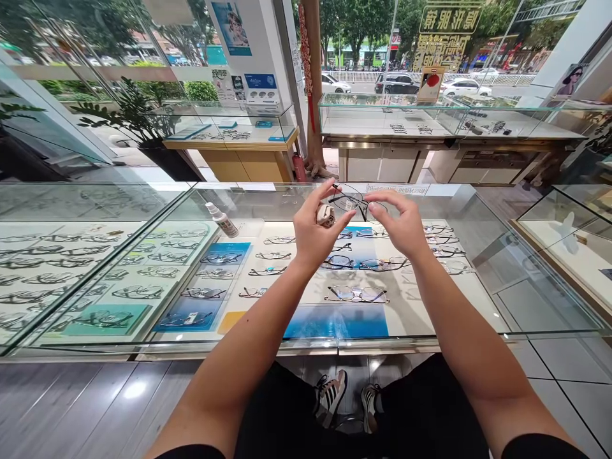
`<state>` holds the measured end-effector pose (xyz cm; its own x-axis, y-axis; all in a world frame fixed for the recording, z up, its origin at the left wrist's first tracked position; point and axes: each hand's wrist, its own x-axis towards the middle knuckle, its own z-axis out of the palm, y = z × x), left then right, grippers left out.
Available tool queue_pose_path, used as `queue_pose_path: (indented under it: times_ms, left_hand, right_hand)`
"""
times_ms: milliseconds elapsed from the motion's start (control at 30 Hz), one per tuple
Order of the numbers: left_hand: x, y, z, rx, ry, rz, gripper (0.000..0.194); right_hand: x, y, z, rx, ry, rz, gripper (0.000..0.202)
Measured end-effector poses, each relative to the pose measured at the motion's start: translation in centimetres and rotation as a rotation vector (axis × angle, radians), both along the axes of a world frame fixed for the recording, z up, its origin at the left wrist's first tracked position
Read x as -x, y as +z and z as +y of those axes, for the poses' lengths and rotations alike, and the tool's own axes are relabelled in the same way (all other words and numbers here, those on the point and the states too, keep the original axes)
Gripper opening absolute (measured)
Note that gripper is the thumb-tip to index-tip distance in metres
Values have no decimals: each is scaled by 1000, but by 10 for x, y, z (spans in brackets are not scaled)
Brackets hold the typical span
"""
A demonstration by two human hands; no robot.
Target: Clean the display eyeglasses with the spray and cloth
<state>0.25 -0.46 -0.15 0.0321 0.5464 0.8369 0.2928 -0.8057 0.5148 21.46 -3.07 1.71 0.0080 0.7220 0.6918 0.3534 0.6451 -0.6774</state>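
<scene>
A pair of thin dark-framed eyeglasses (pixel 350 201) is held up above the glass counter, between my two hands. My left hand (pixel 310 234) grips the frame's left side with thumb and fingers. A crumpled pale cloth (pixel 326 215) is tucked against the palm of that same hand. On the other side, my right hand (pixel 403 224) pinches the eyeglasses between thumb and fingertips. A small tag or label shows near the lenses, too small to read. To the left of my hands, a white spray bottle (pixel 222 220) stands on the counter top.
Below my hands, the glass display case (pixel 335 347) holds rows of eyeglasses on white, blue and green trays. More display cases (pixel 389 118) stand by the windows. A potted plant (pixel 143 127), a red fire extinguisher (pixel 299 167) and a wooden post (pixel 313 83) are beyond the counter.
</scene>
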Motion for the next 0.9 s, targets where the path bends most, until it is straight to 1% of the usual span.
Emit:
queue_pose_path:
  times_ms: [100,200,267,333,433,567,667,700,733,800,833,900]
  left_hand:
    - [2,3,-1,18,-63,34,73]
    - [3,6,0,62,-137,74,74]
    - [4,6,0,85,-191,90,74]
    - [3,7,0,100,-221,97,73]
    - [3,7,0,117,-226,105,71]
    - [3,4,2,135,-214,118,72]
    - [3,2,5,143,-170,91,78]
    - [3,2,5,139,-132,63,75]
    - [3,2,5,131,-83,30,68]
    - [3,3,3,114,10,-19,43]
    - [2,4,1,118,29,-18,37]
    - [-1,4,-1,175,-17,33,40]
  right_hand:
    - [-7,-1,6,109,110,54,26]
    - [-15,1,9,297,258,137,27]
    - [-19,3,9,411,332,171,25]
    - [-21,2,10,476,359,198,23]
    - [-21,-1,11,517,367,234,26]
    - [-19,-5,14,536,377,270,34]
    - [-17,-8,17,504,333,323,36]
    - [-15,-9,18,479,304,343,37]
    - [-13,-11,19,448,271,358,36]
    - [-7,-14,20,376,202,363,33]
    - [-3,-16,19,338,173,354,30]
    - [5,-19,17,257,124,315,25]
